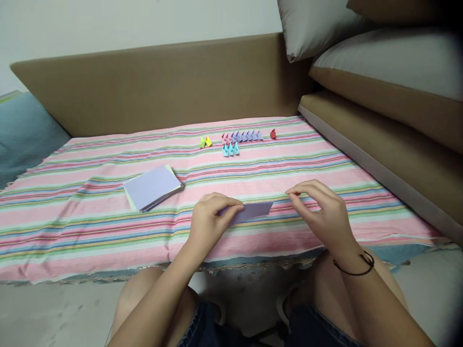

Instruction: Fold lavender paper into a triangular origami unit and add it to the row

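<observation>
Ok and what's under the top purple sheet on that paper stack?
Under the top sheet, pale yellow-green edges stick out, plus darker layered edges along the near side. The rest is covered.

Smooth, matt paper sheet (256, 212)

Purple paper (255, 211): left end lost behind the left hand (211, 217), single or folded, can't call it!
Paper stack (152, 187): top sheet covering most of those beneath.
Light-blue folded papers (230, 150): markings too tiny to read.
Forearms (376, 296): both running off the bottom.
Blue cushion (25, 132): sliced by the left edge.
Grey-brown cushions (390, 60): cropped right, blurring into darkness.
</observation>
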Demonstrator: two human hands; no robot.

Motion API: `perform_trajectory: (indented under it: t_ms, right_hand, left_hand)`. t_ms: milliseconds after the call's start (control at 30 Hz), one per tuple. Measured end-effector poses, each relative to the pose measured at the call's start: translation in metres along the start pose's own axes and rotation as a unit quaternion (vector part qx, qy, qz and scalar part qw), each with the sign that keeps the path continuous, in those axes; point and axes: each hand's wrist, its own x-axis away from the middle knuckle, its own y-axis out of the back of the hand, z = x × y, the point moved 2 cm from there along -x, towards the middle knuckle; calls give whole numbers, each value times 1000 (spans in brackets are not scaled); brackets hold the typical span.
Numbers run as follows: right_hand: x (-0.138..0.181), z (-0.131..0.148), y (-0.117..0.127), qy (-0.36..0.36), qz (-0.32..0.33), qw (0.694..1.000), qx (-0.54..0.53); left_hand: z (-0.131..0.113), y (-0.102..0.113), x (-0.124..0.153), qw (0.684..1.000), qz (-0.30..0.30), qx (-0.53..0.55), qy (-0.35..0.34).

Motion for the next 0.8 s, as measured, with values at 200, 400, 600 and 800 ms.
perform_trajectory:
  t_ms: [200,400,600,800]
  right_hand:
    - [3,18,-18,-40,108,987,-109]
    - [7,32,-31,8,77,994,-72]
    - [8,35,-26,33,37,997,-64]
    - [6,25,-13,19,-21,998,-50]
  left_hand:
    - [-1,-8,2,999,34,9,8]
    - [-14,-10,2,996,80,-21,-37]
    - [-14,-5,-2,997,73,15,-33]
    - [-2,6,-6,997,68,-10,-19]
